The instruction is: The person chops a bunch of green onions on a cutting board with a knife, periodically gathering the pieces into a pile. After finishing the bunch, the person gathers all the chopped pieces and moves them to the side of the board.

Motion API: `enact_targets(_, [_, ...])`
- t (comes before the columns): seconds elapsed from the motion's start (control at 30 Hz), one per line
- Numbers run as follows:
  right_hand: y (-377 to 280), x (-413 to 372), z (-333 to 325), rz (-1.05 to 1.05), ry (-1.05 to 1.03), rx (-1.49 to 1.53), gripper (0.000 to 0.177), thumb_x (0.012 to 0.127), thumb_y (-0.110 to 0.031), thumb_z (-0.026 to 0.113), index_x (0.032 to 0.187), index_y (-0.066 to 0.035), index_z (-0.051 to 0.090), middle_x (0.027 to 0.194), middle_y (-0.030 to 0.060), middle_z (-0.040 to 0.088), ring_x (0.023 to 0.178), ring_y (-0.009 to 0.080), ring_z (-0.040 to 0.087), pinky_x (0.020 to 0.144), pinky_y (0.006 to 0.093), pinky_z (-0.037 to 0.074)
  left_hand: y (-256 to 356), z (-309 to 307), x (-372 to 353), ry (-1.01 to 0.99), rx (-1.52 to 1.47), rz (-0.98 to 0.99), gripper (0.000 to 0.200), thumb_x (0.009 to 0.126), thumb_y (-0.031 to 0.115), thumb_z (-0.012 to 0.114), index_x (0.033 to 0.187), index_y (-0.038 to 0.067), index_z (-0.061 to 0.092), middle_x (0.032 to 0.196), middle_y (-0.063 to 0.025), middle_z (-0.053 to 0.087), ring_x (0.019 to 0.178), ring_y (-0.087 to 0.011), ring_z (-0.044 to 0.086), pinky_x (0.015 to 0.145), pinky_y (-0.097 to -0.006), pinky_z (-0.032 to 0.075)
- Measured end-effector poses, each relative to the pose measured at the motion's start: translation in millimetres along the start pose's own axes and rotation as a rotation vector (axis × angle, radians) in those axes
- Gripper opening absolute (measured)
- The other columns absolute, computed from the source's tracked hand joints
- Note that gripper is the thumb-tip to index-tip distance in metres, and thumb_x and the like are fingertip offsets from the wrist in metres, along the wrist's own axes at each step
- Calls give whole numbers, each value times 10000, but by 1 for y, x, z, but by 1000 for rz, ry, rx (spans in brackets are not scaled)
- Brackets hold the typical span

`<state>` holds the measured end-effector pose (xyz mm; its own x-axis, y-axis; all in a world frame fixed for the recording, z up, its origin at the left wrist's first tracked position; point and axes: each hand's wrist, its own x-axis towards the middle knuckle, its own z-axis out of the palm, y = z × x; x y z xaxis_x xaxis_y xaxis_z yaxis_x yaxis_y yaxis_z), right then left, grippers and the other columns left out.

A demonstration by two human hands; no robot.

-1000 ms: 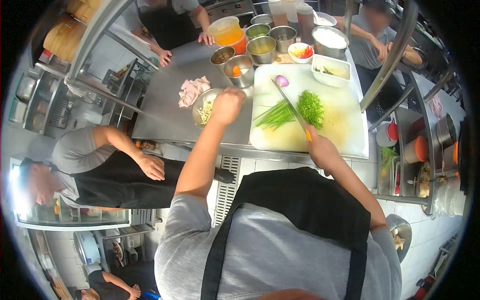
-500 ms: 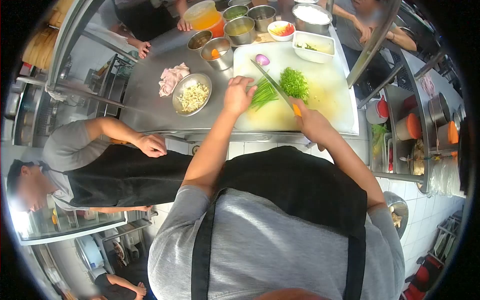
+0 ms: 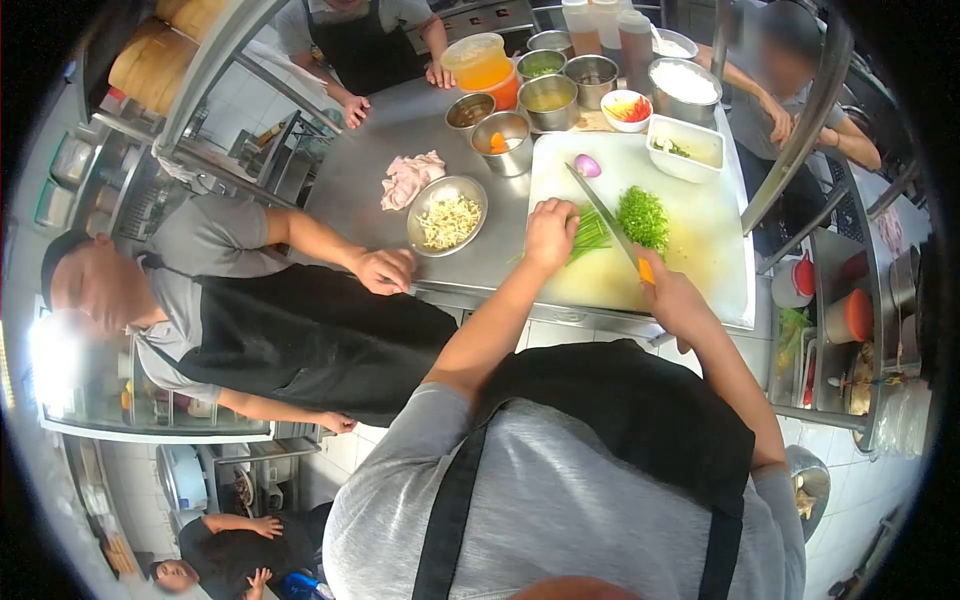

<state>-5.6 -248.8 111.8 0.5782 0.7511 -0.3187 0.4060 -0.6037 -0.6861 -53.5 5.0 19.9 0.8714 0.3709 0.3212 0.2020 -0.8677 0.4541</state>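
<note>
My left hand (image 3: 551,231) presses down on a bunch of green chives (image 3: 592,230) lying on the white cutting board (image 3: 700,250). My right hand (image 3: 672,295) grips the orange handle of a long knife (image 3: 606,222) whose blade lies across the chives. Just right of the blade sits a pile of chopped greens (image 3: 643,215). A small purple onion (image 3: 588,165) rests at the board's far edge.
A metal bowl of pale shreds (image 3: 447,215) and raw meat (image 3: 411,177) lie on the steel counter (image 3: 360,190). Several metal pots, an orange jug (image 3: 481,66) and a white tray (image 3: 685,147) line the back. A person's hand (image 3: 385,270) rests on the counter edge; others stand behind.
My left hand moved from the metal bowl onto the chives and holds them down. The person at left has put a hand on the counter edge. The view shifted.
</note>
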Motion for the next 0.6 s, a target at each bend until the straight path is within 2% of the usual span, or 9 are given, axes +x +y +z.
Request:
enact_targets(0.13, [15,7,4,-82,54,-47,496,929,-143,484,1391,-182,308,831,286,634,788,464,611,755,543,466,-4,-4,-3,11,48,15,294,836,231,662,1082,73,627,1016,-120,621,1033,-321,557,941,-426,422])
enact_targets(0.23, [17,8,4,-97,67,-49,493,928,-146,489,1386,-179,308,836,291,632,805,466,608,763,547,460,-8,-8,-7,118,128,174,448,798,358,699,1129,65,624,1058,-133,597,1056,-318,540,957,-403,420])
enact_targets(0.33, [18,9,4,-90,63,-57,489,932,-151,485,1386,-177,306,854,293,632,829,465,606,777,546,456,-7,-23,-16,-20,182,103,694,716,527,730,1209,56,601,1139,-133,558,1119,-316,490,1010,-433,382])
enact_targets(0.53, [12,5,-2,-75,19,-50,478,958,-156,443,1408,-172,285,896,325,622,846,502,597,814,542,460,11,-29,-26,-225,127,-51,883,657,585,755,1298,18,536,1220,-150,507,1173,-327,449,1050,-456,326])
enact_targets(0.6, [12,5,-2,-73,26,-54,479,953,-161,453,1405,-176,293,897,313,626,851,490,600,809,542,459,28,-33,-28,-188,161,-53,921,634,574,776,1322,21,513,1239,-153,494,1181,-332,443,1039,-455,338])
